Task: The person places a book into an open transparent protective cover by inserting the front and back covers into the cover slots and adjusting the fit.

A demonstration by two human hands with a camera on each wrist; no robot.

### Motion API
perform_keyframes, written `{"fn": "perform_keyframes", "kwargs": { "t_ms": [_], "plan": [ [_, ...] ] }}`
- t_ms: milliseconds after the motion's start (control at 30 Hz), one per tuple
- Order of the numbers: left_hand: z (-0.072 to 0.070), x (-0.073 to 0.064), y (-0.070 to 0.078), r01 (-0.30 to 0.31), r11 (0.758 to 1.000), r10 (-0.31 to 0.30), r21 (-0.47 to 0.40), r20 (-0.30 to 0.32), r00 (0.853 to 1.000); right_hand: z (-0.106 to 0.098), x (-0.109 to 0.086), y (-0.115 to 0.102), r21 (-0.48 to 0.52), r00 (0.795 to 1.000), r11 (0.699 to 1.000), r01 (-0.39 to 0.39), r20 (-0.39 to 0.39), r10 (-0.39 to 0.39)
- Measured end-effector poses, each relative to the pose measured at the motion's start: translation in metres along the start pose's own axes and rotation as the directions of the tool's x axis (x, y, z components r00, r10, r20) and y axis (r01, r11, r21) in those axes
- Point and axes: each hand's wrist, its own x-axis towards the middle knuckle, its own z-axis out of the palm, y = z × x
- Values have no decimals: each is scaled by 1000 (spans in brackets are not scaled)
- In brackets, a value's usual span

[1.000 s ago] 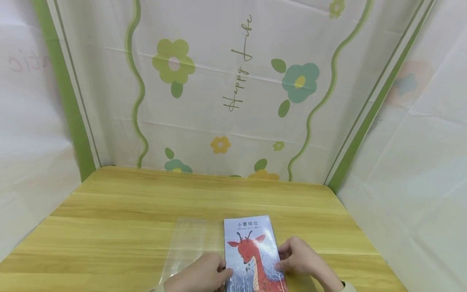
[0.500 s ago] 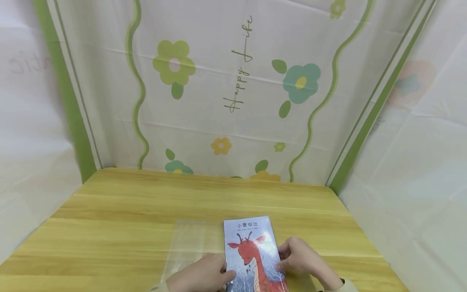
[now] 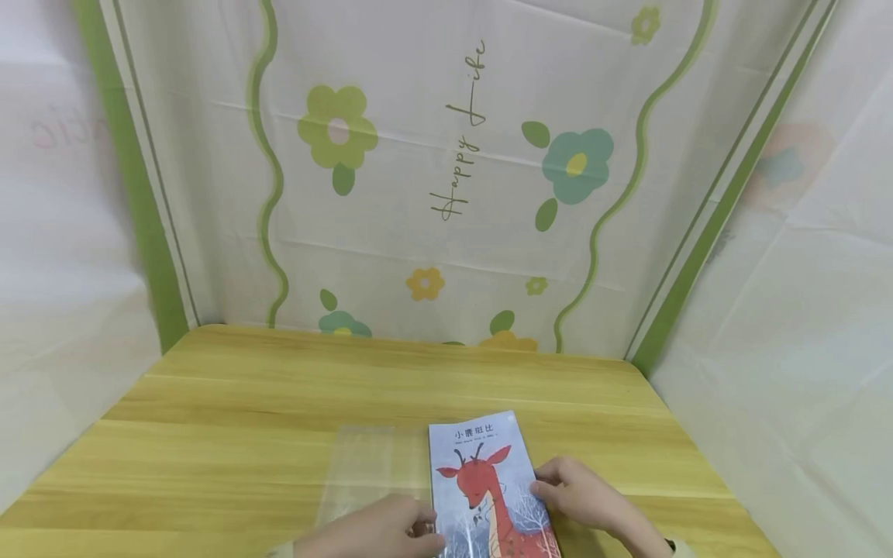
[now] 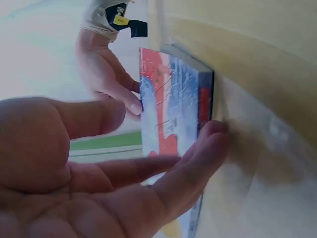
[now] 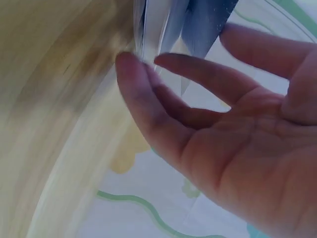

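Note:
A picture book [image 3: 481,488] with a red deer on its pale blue cover lies on the wooden table, between both hands. My left hand [image 3: 391,527] is at its left side; in the left wrist view the fingertips [image 4: 215,136] touch the spine while the thumb stands apart from the cover. At the right edge, my right hand [image 3: 579,496] holds the book, thumb on the cover and fingers beneath. From the right wrist, the cover [image 5: 208,27] appears raised off the pages [image 5: 153,29], the thumb at its edge and other fingertips along the page edges.
A clear plastic sleeve [image 3: 359,465] lies flat left of the book, partly under the left forearm. The wooden table [image 3: 279,387] extends back to a flower-printed curtain [image 3: 391,194]; white cloth hangs along both sides.
My left hand has drawn slightly down and left. The right thumb has shifted from over the cover towards its right edge, and that edge has tilted up a little.

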Motion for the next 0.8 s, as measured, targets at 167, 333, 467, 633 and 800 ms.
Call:
{"fn": "perform_keyframes", "kwargs": {
  "t_ms": [167, 333, 467, 633, 800],
  "plan": [
    [-13, -13, 0, -61, 996, 60, 58, 7, 998, 1, -3, -2, -22, 996, 1000, 5, -94, -7],
    [-22, -16, -10, -147, 982, 152, 121, -38, 988, -2, 1, -2, 270, 1000, 963, 0, -17, 5],
    [-28, -15, -19, -197, 910, 257, 365, -125, 958, -3, 3, 1, 506, 999, 862, -14, 46, -10],
    [-32, -17, -25, -99, 870, 188, 482, -139, 972, -3, 4, 5, 633, 996, 773, -26, 84, -35],
    [-36, -20, -32, -85, 851, 151, 518, -87, 985, -4, 6, 5, 691, 991, 721, -56, 126, -43]
  ]
}}
